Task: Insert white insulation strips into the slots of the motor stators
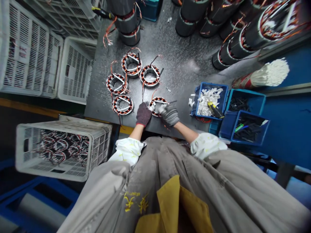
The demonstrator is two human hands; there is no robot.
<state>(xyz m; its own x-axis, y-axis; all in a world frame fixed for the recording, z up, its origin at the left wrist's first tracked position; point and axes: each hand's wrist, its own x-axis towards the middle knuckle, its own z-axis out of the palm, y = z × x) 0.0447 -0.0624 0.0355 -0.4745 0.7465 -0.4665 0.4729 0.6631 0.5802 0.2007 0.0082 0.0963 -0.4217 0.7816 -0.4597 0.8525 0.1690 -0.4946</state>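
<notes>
My left hand (143, 115) and my right hand (169, 115), both in grey knit gloves, grip a small copper-wound motor stator (157, 103) at the table's front edge. Pale bits show at the fingertips, too small to name. Its orange and black lead wires stick out to the right. Several similar stators lie flat close by, including one (122, 105) just left of my left hand. Taller stacked stators (128, 24) stand at the far end of the dark metal workbench (184, 69).
A blue bin of white paper scraps (211, 101) holds a yellow-handled tool. Blue trays of black pieces (250, 127) stand to the right. White plastic crates (62, 147) of stators sit left of the bench. A white fibre bundle (269, 72) lies at the upper right.
</notes>
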